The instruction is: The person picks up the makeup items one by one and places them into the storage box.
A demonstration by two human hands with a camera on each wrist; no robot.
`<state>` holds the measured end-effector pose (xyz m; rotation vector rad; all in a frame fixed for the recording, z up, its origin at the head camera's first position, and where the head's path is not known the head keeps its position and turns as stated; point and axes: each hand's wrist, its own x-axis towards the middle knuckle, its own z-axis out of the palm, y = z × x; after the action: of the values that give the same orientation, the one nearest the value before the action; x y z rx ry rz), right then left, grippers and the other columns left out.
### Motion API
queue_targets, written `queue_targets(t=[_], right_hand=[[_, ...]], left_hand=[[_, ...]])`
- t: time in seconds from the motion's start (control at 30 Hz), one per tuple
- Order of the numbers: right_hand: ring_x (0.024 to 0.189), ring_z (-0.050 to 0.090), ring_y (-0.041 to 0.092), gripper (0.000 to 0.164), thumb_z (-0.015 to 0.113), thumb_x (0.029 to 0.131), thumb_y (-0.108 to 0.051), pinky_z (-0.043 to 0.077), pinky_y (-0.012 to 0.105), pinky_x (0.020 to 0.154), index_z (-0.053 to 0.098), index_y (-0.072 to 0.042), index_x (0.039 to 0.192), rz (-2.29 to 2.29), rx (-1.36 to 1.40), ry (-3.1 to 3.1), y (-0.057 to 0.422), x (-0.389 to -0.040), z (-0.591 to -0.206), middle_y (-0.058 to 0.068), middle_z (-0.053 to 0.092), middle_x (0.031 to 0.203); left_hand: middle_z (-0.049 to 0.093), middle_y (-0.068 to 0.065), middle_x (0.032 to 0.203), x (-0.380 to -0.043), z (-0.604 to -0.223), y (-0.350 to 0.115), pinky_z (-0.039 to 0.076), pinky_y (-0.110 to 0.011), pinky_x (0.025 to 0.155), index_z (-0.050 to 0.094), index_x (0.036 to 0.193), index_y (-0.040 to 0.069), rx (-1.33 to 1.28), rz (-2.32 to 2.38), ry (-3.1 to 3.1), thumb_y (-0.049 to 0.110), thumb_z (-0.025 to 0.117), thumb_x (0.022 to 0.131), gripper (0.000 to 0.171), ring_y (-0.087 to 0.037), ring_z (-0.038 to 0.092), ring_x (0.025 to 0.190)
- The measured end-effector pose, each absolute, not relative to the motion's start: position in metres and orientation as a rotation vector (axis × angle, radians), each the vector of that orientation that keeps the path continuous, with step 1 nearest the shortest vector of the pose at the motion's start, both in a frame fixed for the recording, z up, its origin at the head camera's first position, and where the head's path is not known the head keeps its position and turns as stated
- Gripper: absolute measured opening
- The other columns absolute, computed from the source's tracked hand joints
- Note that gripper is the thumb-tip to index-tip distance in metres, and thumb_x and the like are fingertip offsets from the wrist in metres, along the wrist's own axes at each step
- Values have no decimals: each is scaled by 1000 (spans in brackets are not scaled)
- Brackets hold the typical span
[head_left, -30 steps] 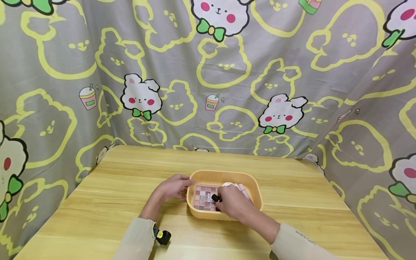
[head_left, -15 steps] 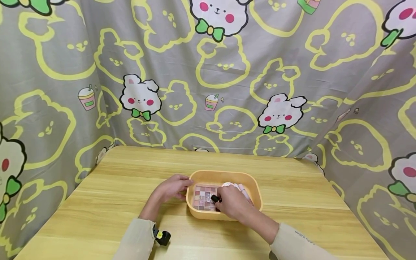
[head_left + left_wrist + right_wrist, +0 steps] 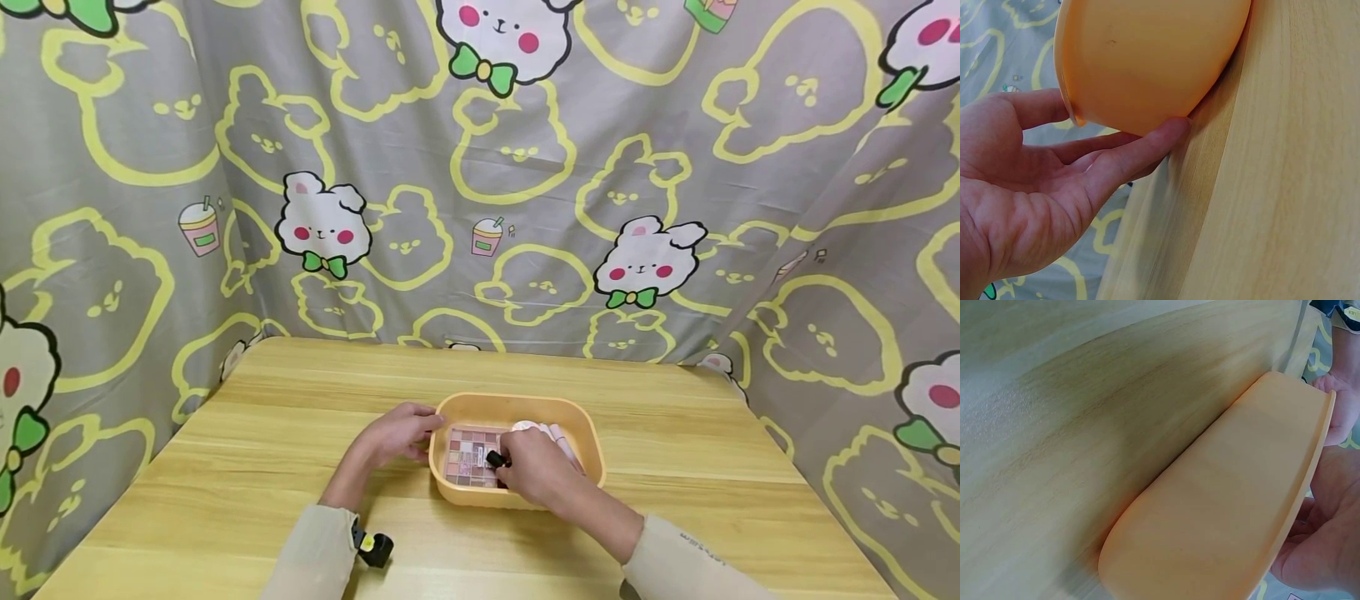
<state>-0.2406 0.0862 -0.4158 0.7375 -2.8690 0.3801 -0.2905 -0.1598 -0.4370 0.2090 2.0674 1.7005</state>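
An orange-yellow plastic basin stands on the wooden table. My left hand holds its left end, digits at the rim and low on the outer wall; in the left wrist view the hand spans that wall. My right hand reaches over the near rim and pinches a small black cylindrical item, its rest hidden by the fingers. Below lies an eyeshadow palette with square pans. White and pale pink tubes and a round white thing lie at the basin's right, partly covered.
The light wooden table extends around the basin. A grey curtain with yellow outlines and rabbit faces closes off the back and both sides. A black wrist camera sits at the left cuff.
Both hands, the basin and its contents stay practically in place. Only a very slight shift of the whole head view shows.
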Motion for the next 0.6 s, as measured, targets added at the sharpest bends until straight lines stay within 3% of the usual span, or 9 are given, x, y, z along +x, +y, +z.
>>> queue_targets(t=[0.6], right_hand=[[60, 45, 8, 33, 81, 81, -16, 32, 24, 58, 55, -20, 62, 452, 743, -2895, 87, -242, -417, -10, 48, 57]], left_hand=[[58, -31, 135, -289, -435, -160, 59, -48, 92, 42, 143, -17, 217, 1702, 2066, 19, 47, 106, 52, -42, 60, 125]])
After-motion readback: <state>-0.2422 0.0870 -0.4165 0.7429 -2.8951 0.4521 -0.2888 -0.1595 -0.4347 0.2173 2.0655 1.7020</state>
